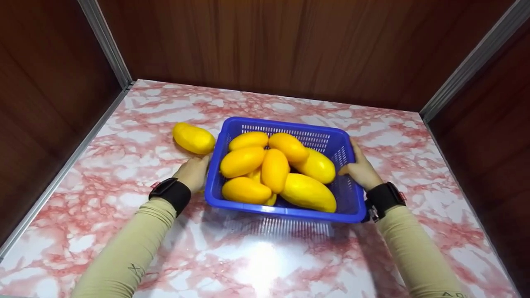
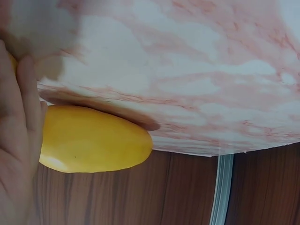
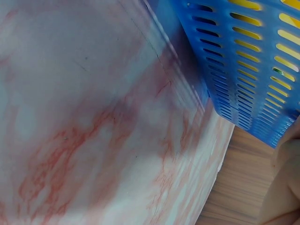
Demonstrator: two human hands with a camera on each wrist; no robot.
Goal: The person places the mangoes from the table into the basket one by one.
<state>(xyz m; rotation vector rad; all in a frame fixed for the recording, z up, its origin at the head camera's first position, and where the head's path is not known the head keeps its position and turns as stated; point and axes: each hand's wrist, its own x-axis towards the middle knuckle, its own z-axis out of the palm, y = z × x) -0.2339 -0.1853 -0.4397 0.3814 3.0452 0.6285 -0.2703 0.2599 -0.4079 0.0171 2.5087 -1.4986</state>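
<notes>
A blue slotted plastic basket (image 1: 285, 213) holds several yellow mangoes (image 1: 306, 192) piled together. My right hand (image 1: 361, 169) grips its right side, thumb over the rim and inside, the other fingers outside the wall. At the opposite side, my left hand (image 1: 194, 171) is right against the basket's left wall, its fingertips hidden by the rim in the head view. In the left wrist view the left fingers (image 2: 30, 101) look fairly straight, with a sliver of yellow behind them. One loose mango (image 1: 193, 138) lies on the table just beyond the left hand.
The table (image 1: 265, 265) has a red and white marbled top. Brown wood-grain panels (image 1: 265, 45) stand at its back and both sides, with metal corner posts (image 1: 105, 41) between them. Light reflects brightly off the table in front of the basket.
</notes>
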